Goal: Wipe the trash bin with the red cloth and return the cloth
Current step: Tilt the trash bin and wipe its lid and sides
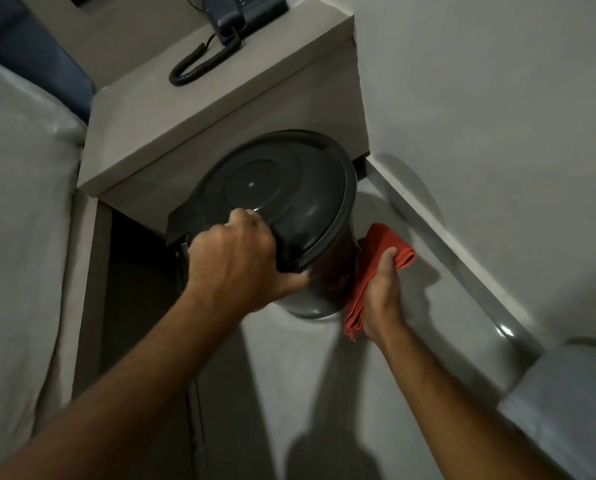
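Observation:
A dark grey round trash bin [289, 188] with a closed lid stands on the floor in front of a bedside table. My left hand [236, 258] grips the near rim of its lid, fingers curled over the edge. My right hand [383, 299] holds the folded red cloth [381, 251] and presses it flat against the bin's right side wall. The lower part of the bin is partly hidden behind my left hand.
A beige bedside table [220, 109] carries a dark telephone [241, 12] with a coiled cord. A bed with light bedding [19, 220] runs along the left. A wall and baseboard [462, 244] close the right side, with a grey object [573, 403] at lower right.

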Action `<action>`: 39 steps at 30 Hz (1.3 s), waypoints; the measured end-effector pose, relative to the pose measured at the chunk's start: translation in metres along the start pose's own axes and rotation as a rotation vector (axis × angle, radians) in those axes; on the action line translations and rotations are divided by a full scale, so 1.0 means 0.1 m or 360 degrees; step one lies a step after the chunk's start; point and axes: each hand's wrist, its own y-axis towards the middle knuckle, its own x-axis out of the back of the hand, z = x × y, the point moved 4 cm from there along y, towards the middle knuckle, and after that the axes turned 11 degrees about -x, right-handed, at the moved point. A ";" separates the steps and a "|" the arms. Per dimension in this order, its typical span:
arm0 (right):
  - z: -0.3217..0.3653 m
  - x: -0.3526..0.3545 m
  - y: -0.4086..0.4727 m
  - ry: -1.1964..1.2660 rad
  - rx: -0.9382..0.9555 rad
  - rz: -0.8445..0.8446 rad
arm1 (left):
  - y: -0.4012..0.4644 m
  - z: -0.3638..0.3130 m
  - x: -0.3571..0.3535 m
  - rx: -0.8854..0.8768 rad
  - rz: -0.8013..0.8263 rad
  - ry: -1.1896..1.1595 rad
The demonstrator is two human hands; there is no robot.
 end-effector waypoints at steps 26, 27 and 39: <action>0.60 0.06 -0.02 0.0060 0.0225 -0.0181 | -0.04 0.68 0.22 0.0091 -0.0256 -0.0418; 0.65 -0.05 -0.09 -0.0039 0.0299 -0.0155 | -0.07 0.70 0.22 0.0112 -0.0284 -0.0493; -0.85 0.04 -0.50 -0.1606 0.1385 -0.0831 | 0.02 0.80 0.15 0.0245 -0.0156 -0.0780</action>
